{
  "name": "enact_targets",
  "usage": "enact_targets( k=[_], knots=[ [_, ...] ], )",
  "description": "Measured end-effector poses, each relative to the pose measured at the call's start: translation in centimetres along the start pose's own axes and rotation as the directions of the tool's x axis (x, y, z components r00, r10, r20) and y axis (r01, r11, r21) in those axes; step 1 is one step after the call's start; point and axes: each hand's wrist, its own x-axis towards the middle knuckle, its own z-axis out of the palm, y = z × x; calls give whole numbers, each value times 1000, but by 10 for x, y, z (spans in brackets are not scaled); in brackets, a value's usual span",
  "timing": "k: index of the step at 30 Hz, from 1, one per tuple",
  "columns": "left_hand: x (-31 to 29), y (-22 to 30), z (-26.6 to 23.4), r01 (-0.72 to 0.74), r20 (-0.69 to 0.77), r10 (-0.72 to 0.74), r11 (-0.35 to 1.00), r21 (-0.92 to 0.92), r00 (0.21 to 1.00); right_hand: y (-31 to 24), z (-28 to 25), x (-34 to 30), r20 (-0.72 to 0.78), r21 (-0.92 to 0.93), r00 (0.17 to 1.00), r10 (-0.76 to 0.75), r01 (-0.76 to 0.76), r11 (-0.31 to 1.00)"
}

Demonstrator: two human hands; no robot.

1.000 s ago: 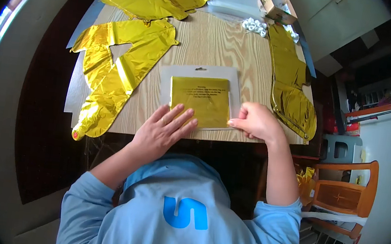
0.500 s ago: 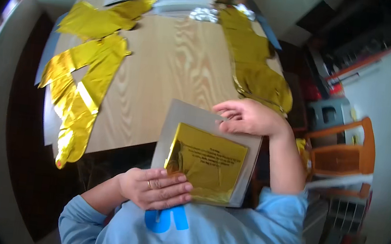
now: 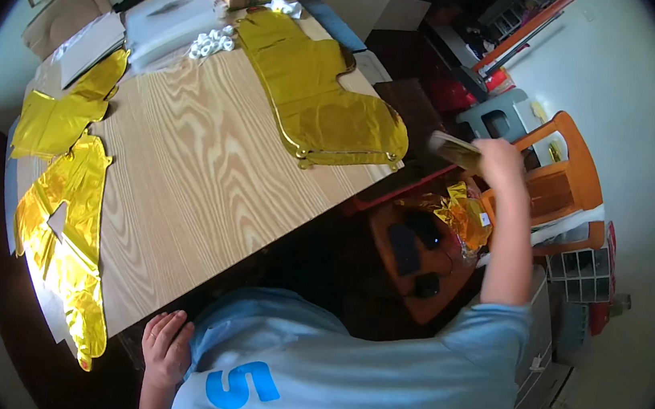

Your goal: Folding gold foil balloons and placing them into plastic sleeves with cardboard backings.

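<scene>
With the right hand [image 3: 502, 161], gripping a packet [image 3: 452, 149] out at two o'clock, beyond the edge of the table [image 3: 179, 163]! Closing thumb and fingers on the near end, leaving the far end jutting toward ten o'clock. Showing almost edge-on, greyish and gold, blurring a little.

Looking light, by best guess, and seeming fairly stiff, judging by that straight, unsagging line. Probably being slick on the glossy gold side, so calling for a firm thumb. Best taking hold along an edge or a corner, not squeezing the middle and risking creases.

Now down to seven o'clock: resting the left hand [image 3: 168, 348] beside the shirt [image 3: 357, 369], bending the fingers, holding them close together. Hiding the palm, though, so giving no way of telling: empty or not.

Over on the table, spotting a flat gold foil [image 3: 328, 124] at twelve o'clock, and two shiny pieces [image 3: 58, 121] between eight and ten. Catching white spools [image 3: 212, 43] at eleven, plus a crinkled gold bundle [image 3: 463, 216] at three, below the packet in view.
</scene>
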Motion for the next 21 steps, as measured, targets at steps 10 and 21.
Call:
enact_targets(
  k=[10, 21],
  knots=[
    [22, 7, -4, 5, 39, -3, 1000, -31, 999, -92, 261, 148, 191, 346, 977, 91, -154, 925],
    [-13, -30, -94, 480, -146, -461, 794, 374, 876, -67, 326, 126, -13, 573, 983, 186, -145, 806]
  ],
)
